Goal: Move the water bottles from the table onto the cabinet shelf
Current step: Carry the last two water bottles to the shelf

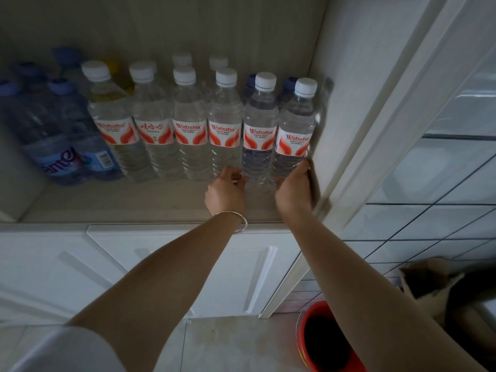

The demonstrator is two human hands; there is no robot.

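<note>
Hands: left [227,189], right [294,187] at upright, white-capped (red-labelled) bottles' [259,130] bases.

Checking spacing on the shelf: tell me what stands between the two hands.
In the head view, one red-labelled bottle stands between the left hand and right hand.

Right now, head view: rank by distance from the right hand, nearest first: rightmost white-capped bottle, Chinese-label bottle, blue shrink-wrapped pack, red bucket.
1. Rightmost white-capped clear plastic bottle: the right hand is at its base, by the cabinet's side wall.
2. Clear plastic bottle with the Chinese-character label: second from left in the front row.
3. Blue shrink-wrapped bottle pack: far left of the shelf.
4. Red bucket: on the floor, well below the shelf.
</note>
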